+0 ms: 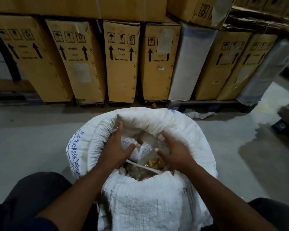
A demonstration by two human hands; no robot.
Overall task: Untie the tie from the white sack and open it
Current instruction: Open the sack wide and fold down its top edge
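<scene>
The white sack (140, 205) is standing on the floor (32, 139), its mouth gaping. I am pressing its rolled rim with my left hand (117, 147), grip released. My right hand (175, 152) is hovering with fingers spread, grasping nothing, over the clear plastic (141, 150) inside.

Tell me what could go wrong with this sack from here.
The white sack is filled nearly to its mouth. With the left hand and right hand at the rim, it could tip and spill.
The white strip across the opening, possibly the tie, might slip among the clear plastic bags.
</scene>
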